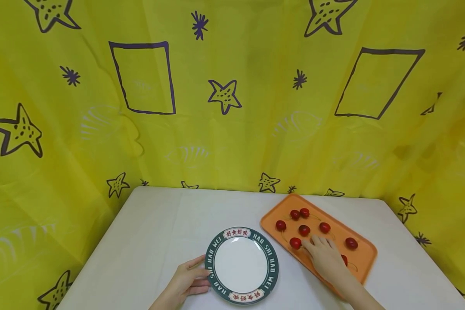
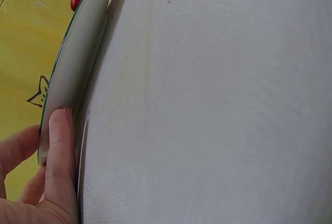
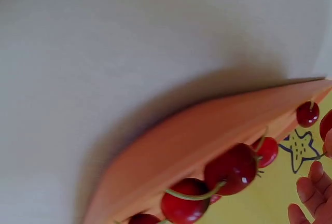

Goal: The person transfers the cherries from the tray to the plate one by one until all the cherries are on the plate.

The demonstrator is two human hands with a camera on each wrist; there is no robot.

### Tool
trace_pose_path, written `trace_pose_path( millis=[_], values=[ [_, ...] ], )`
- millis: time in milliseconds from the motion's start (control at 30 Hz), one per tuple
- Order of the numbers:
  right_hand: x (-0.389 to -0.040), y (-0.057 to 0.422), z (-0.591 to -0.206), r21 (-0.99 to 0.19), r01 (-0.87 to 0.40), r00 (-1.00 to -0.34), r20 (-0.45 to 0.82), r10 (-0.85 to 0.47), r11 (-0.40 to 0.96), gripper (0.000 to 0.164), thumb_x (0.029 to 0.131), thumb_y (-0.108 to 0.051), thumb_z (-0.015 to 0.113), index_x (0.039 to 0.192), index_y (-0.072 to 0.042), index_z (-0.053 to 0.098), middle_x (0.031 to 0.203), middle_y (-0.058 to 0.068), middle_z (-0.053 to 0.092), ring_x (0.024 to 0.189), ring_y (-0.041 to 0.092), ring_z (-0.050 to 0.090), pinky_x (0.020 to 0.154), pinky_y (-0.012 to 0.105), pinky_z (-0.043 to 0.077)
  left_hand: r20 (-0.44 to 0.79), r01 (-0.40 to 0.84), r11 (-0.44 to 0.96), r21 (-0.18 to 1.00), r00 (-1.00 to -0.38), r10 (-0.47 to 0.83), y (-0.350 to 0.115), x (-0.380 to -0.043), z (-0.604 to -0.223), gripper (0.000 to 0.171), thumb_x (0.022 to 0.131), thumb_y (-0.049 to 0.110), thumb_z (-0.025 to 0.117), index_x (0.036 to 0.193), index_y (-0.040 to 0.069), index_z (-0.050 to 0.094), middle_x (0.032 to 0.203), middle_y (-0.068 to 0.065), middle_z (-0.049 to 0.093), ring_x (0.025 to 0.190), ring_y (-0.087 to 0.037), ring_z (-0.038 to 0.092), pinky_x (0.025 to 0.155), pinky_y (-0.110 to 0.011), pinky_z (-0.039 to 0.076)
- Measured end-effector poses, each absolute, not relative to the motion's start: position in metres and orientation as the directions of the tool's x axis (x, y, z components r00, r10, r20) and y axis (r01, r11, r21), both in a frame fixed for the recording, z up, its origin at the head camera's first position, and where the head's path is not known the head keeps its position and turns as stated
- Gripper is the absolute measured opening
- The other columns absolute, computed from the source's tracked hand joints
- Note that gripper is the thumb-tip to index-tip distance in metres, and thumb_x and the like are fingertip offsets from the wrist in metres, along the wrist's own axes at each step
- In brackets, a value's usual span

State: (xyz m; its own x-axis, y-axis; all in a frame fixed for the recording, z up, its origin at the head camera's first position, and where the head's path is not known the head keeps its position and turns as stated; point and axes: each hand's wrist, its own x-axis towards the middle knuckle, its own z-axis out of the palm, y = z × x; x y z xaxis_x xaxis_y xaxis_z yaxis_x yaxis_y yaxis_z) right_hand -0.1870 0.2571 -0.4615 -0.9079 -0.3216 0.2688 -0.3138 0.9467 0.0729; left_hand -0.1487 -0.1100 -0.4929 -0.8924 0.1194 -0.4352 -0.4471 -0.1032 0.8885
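My left hand holds the left rim of a round plate, white in the middle with a dark green lettered border. In the left wrist view, fingers rest against the plate's pale underside, and another digit meets the rim. My right hand reaches over an orange tray of red cherries. Its fingertips pinch a cherry near the tray's front-left edge; in the right wrist view this cherry is cut off by the frame edge. The other fingers hang loosely curled.
Several more cherries with stems lie spread over the tray, among them a dark one at the right. Plate and tray sit side by side on a white-covered table. A yellow curtain with star drawings encloses the back and sides.
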Motion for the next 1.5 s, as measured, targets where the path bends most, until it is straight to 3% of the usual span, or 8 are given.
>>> trace_pose_path(
  millis=[167, 333, 567, 933, 1300, 1500],
  values=[
    [-0.193, 0.246, -0.453, 0.069, -0.326, -0.902, 0.276, -0.332, 0.943, 0.016, 0.08, -0.019, 0.068, 0.096, -0.017, 0.064, 0.085, 0.003, 0.049, 0.087, 0.027, 0.05, 0.08, 0.048, 0.044, -0.435, -0.447, -0.104, 0.888, -0.892, 0.12, -0.11, -0.149, -0.493, 0.068, 0.078, 0.003, 0.063, 0.138, -0.005, 0.032, 0.077, -0.006, 0.068, 0.067, -0.02, 0.067, 0.065, -0.035, 0.057],
    [-0.198, 0.233, -0.448, 0.069, -0.36, -0.888, 0.281, -0.365, 0.93, 0.014, 0.08, -0.018, 0.069, 0.092, -0.018, 0.061, 0.084, 0.003, 0.046, 0.086, 0.026, 0.047, 0.081, 0.047, 0.043, -0.437, -0.447, -0.098, 0.889, -0.893, 0.113, -0.109, -0.149, -0.492, 0.068, 0.078, 0.003, 0.063, 0.138, -0.005, 0.032, 0.077, -0.007, 0.068, 0.067, -0.02, 0.067, 0.064, -0.035, 0.057],
    [-0.206, 0.212, -0.442, 0.054, -0.41, -0.865, 0.293, -0.407, 0.91, 0.023, 0.076, -0.019, 0.073, 0.096, -0.018, 0.061, 0.088, 0.005, 0.049, 0.09, 0.027, 0.048, 0.084, 0.049, 0.042, -0.443, -0.452, -0.091, 0.887, -0.891, 0.099, -0.108, -0.149, -0.491, 0.067, 0.078, 0.003, 0.064, 0.137, -0.003, 0.034, 0.076, -0.007, 0.069, 0.066, -0.02, 0.067, 0.063, -0.034, 0.057],
    [-0.215, 0.183, -0.444, 0.019, -0.451, -0.86, 0.258, -0.44, 0.892, 0.019, 0.082, -0.019, 0.067, 0.1, -0.017, 0.062, 0.097, 0.008, 0.054, 0.099, 0.028, 0.049, 0.093, 0.049, 0.041, -0.444, -0.455, -0.091, 0.886, -0.889, 0.114, -0.109, -0.149, -0.492, 0.067, 0.078, 0.003, 0.064, 0.138, -0.003, 0.034, 0.076, -0.006, 0.068, 0.066, -0.019, 0.067, 0.063, -0.034, 0.057],
    [-0.22, 0.162, -0.452, 0.044, -0.512, -0.83, 0.233, -0.507, 0.858, 0.017, 0.084, -0.02, 0.064, 0.101, -0.018, 0.059, 0.091, 0.003, 0.051, 0.092, 0.022, 0.046, 0.087, 0.041, 0.041, -0.435, -0.445, -0.098, 0.89, -0.894, 0.109, -0.109, -0.149, -0.492, 0.068, 0.078, 0.003, 0.064, 0.138, -0.004, 0.033, 0.077, -0.006, 0.068, 0.067, -0.02, 0.067, 0.064, -0.035, 0.057],
    [-0.222, 0.155, -0.46, 0.036, -0.538, -0.821, 0.205, -0.533, 0.842, 0.02, 0.084, -0.02, 0.065, 0.103, -0.018, 0.06, 0.105, 0.01, 0.056, 0.098, 0.026, 0.05, 0.091, 0.043, 0.041, -0.434, -0.445, -0.102, 0.89, -0.894, 0.111, -0.11, -0.149, -0.492, 0.067, 0.078, 0.003, 0.064, 0.138, -0.004, 0.034, 0.077, -0.006, 0.068, 0.066, -0.02, 0.067, 0.064, -0.035, 0.057]
  ],
)
